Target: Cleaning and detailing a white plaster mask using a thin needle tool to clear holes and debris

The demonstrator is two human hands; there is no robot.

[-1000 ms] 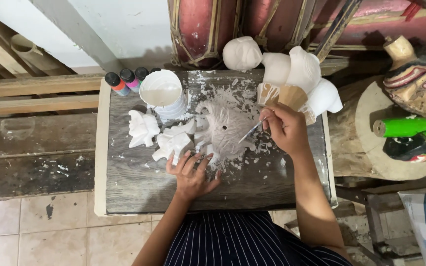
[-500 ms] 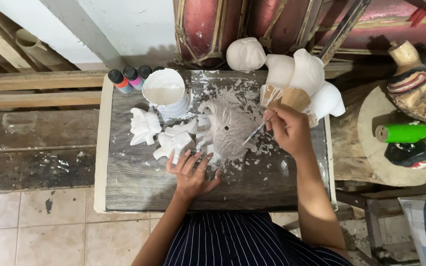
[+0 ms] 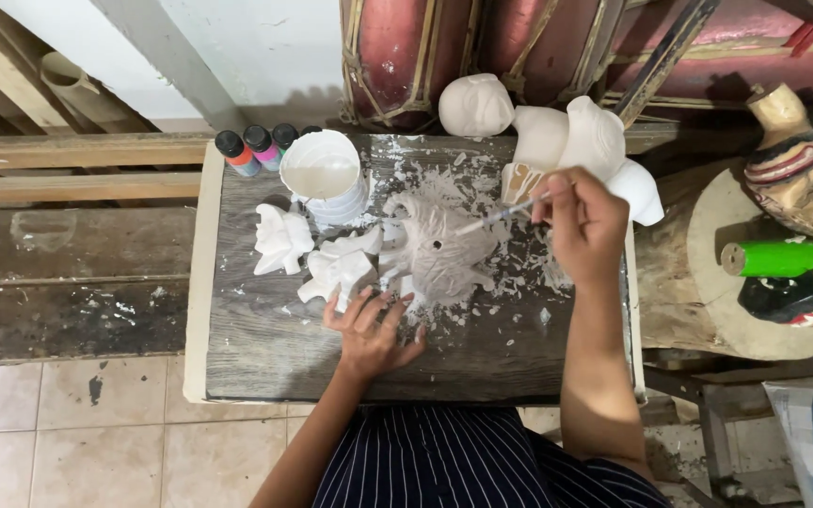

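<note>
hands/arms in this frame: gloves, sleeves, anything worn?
No gloves. The left hand and right hand are bare, and both forearms are bare to the bottom edge of the picture, with no sleeve in view. No watch or bracelet visible. A dark garment with thin white stripes covers the lap.

Location type: craft workshop, apparently for carved and painted masks. Indicators: a paint-spattered wooden counter [image 3: 265, 348]; unpainted white figures [image 3: 282, 239]; small paint bottles [image 3: 258, 149]; a cup of white paint [image 3: 322, 174]; a finished painted mask [image 3: 802, 179]; rough timber planks [image 3: 68, 150]; red drums [image 3: 397, 52] stored behind.
</note>
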